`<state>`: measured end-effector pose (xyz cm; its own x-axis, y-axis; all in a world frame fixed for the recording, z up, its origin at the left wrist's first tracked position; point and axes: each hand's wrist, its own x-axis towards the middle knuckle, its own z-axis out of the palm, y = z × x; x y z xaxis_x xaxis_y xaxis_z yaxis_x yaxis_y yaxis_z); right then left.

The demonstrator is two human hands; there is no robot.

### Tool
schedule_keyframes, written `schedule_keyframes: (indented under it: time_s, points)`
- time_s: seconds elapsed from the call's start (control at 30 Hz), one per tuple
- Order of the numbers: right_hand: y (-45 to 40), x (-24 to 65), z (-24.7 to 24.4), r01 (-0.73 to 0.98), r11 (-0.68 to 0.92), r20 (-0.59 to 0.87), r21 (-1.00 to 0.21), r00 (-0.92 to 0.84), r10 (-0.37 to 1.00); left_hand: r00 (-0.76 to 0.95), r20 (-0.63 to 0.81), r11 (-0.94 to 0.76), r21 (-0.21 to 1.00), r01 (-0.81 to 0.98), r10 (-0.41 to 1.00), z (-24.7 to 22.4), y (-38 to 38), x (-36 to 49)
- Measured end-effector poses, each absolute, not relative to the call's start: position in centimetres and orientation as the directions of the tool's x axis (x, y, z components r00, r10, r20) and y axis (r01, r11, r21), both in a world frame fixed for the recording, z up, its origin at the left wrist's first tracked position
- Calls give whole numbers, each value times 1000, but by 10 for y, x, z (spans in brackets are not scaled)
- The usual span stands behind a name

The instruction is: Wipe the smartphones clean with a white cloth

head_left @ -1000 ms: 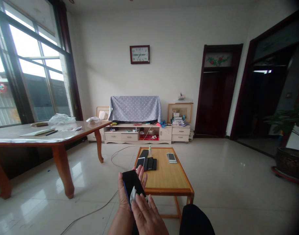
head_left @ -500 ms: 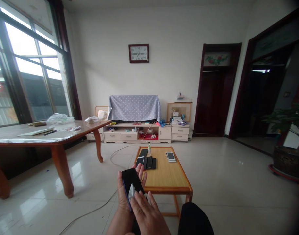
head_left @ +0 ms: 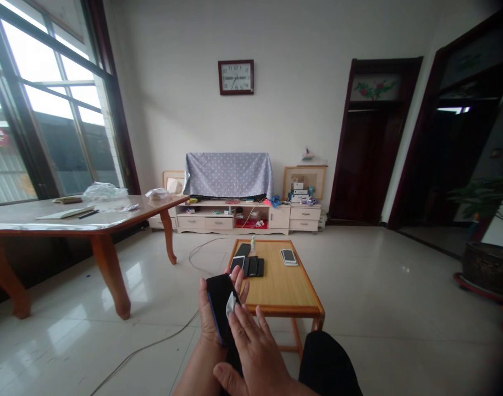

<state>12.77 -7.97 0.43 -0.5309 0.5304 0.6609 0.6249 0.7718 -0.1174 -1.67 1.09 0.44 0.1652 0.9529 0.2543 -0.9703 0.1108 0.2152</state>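
Observation:
A smartphone (head_left: 219,297) with a dark screen and a blue edge lies tilted in my left hand (head_left: 210,324), whose fingers curl around its sides. Over the screen, my right hand (head_left: 255,344) presses a small white cloth or tissue (head_left: 230,303) against the glass with its fingertips; part of the cloth is under the fingers. Beyond my hands, several dark phones (head_left: 253,266) and a white-framed phone (head_left: 237,264) lie at the left of a low wooden table (head_left: 284,286). A small clear bottle (head_left: 253,245) with a green top stands behind them.
Farther right on the low table are stacked white phones (head_left: 289,257). A larger table (head_left: 111,217) with plastic bags (head_left: 105,191) stands to the left. A cable (head_left: 144,347) runs over the tiled floor. My knee (head_left: 327,363) is at lower right.
My right hand has slid the white cloth up and to the right across the phone's screen. My left hand still holds the phone. The whole view has shifted slightly.

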Motion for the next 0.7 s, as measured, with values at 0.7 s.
schedule_keyframes:
  time_s: [0.7]
  points:
    - [-71,127,7,657,741,659,-140,-497,565,199,244,128,280,-951,949,8,1,-3]
